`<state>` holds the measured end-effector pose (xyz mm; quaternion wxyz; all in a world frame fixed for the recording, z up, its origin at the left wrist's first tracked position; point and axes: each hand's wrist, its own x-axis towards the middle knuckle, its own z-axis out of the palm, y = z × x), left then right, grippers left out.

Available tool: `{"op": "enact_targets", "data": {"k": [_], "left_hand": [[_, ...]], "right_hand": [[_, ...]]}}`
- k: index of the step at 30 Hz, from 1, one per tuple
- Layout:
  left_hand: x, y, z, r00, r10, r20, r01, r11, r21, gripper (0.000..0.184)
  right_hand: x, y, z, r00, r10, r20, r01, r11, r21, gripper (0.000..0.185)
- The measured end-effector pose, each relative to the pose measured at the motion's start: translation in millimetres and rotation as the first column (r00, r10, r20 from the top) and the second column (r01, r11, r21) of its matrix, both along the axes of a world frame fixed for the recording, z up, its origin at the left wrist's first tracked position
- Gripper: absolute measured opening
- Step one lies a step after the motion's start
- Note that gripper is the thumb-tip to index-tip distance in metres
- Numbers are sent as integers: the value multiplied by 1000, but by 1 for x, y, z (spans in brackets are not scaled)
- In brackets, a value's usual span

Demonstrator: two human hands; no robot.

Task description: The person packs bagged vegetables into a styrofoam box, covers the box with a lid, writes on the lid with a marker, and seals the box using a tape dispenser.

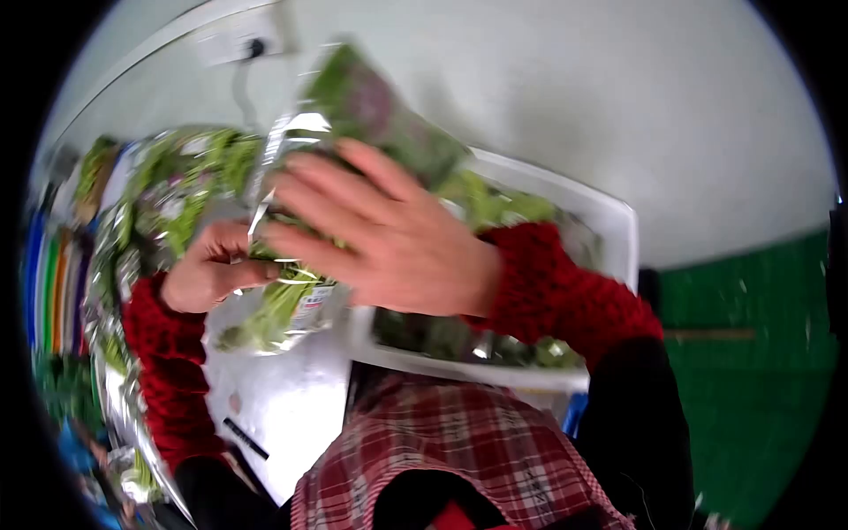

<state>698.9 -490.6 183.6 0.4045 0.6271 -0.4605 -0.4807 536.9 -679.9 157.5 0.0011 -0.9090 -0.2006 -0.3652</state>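
My left hand [208, 269] pinches a clear plastic bag of greens [283, 314], my open right hand [415, 252] over it; greens already lie in the white plastic crate [629, 238] at three o'clock, bagged greens [181, 190] outside at ten.

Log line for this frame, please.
left hand: pinching bagged greens | right hand: spread over bag | white bin: more greens inside
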Motion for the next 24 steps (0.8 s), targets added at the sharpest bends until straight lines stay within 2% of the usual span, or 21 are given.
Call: {"op": "enact_targets", "data": {"k": [1, 2, 3, 4, 5, 6, 7, 8, 9, 10, 11, 12, 13, 14, 15, 17, 19, 21, 22, 23, 24], "left_hand": [[-12, -28, 3, 993, -98, 61, 99, 995, -25, 29], [-34, -61, 15, 946, -230, 227, 238, 971, -8, 28], [-46, -91, 14, 877, -306, 370, 405, 885, -228, 23], [-56, -117, 14, 871, -353, 343, 416, 900, -130, 16], [-68, -142, 24, 753, -434, 495, 453, 887, 89, 14], [-76, -159, 23, 755, -321, 571, 416, 908, -41, 13], [-85, -171, 19, 747, -197, 635, 385, 907, -171, 13], [-93, -179, 14, 707, 53, 705, 344, 846, -408, 14], [-98, -190, 10, 654, 310, 690, 316, 716, -622, 15], [-103, -197, 0, 629, 449, 635, 294, 618, -729, 20], [-114, -198, -15, 632, 449, 631, 257, 646, -718, 29], [-132, -203, -38, 655, 409, 635, 245, 680, -691, 36], [-152, -209, -62, 709, 321, 628, 265, 704, -658, 44], [-175, -212, -88, 703, 257, 663, 306, 732, -609, 52], [-200, -216, -118, 689, 140, 711, 383, 762, -522, 61], [-248, -218, -172, 622, -65, 780, 512, 788, -343, 76], [-283, -210, -215, 617, -251, 746, 579, 787, -214, 82], [-310, -193, -230, 613, -220, 759, 535, 822, -193, 85], [-317, -191, -233, 615, -218, 758, 543, 814, -206, 87], [-320, -192, -235, 618, -194, 762, 527, 821, -219, 88], [-315, -199, -240, 635, -159, 756, 494, 836, -240, 90]], "right_hand": [[1, -4, 7, 992, -49, 119, 62, 992, -109, 68], [-19, -18, 13, 987, -133, -92, 122, 985, -122, 62], [-35, -31, 24, 936, -200, -291, 164, 976, -145, 56], [-54, -49, 45, 702, -253, -665, 231, 965, -122, 46], [-76, -73, 45, 647, -244, -722, 362, 932, 9, 46], [-94, -99, 32, 602, -255, -757, 410, 912, 18, 39], [-118, -121, 15, 632, -201, -748, 495, 848, 190, 35], [-150, -139, 2, 580, -183, -794, 626, 724, 290, 33], [-186, -157, -21, 663, -115, -740, 661, 553, 507, 29], [-221, -171, -45, 634, -103, -767, 754, 301, 583, 21], [-248, -160, -44, 712, -80, -698, 700, -5, 714, 18], [-273, -163, -81, 792, -124, -597, 529, -347, 774, 19], [-289, -163, -112, 840, -200, -504, 347, -517, 783, 20], [-301, -161, -139, 806, -281, -521, 243, -645, 724, 20], [-312, -161, -177, 777, -371, -509, 170, -654, 737, 19], [-334, -169, -234, 688, -384, -616, 258, -665, 701, 18], [-345, -172, -239, 651, -401, -645, 327, -619, 714, 19], [-356, -172, -243, 624, -403, -670, 400, -571, 717, 20], [-361, -171, -236, 443, -481, -757, 639, -422, 643, 28], [-358, -174, -227, 279, -582, -763, 835, -244, 492, 37], [-338, -176, -219, 290, -696, -657, 857, -116, 502, 48]]}}
